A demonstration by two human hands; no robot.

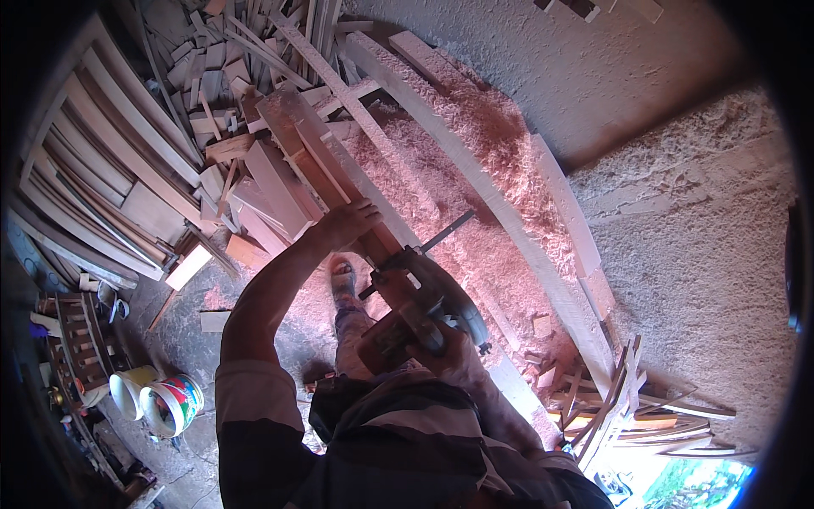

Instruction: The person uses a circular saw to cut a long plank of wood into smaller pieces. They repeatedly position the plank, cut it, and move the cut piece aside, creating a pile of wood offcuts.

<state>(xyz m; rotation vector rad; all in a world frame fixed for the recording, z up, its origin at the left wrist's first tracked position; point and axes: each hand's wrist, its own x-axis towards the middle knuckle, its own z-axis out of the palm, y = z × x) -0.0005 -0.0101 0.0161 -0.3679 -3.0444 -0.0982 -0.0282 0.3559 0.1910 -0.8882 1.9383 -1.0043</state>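
Note:
My right hand (448, 349) is wrapped round the rear handle of a circular saw (424, 293). The saw rests on a long wooden board (315, 174), and a thin metal guide bar (448, 231) sticks out from its far right side. Ahead of the saw, my left hand (349, 224) grips the same board, its fingers bent over the top and the edge. The saw's body hides its blade and the cut. A longer pale beam (360, 174) lies alongside under the board and runs back beneath the saw toward my right side.
A long pale plank (492, 195) crosses sawdust (509, 297) on the right. Offcuts (212, 76) are heaped at the far left, beside stacked boards (119, 136). Two buckets (141, 373) stand at lower left. Thin strips (623, 382) pile up at lower right. My foot (342, 270) is beside the board.

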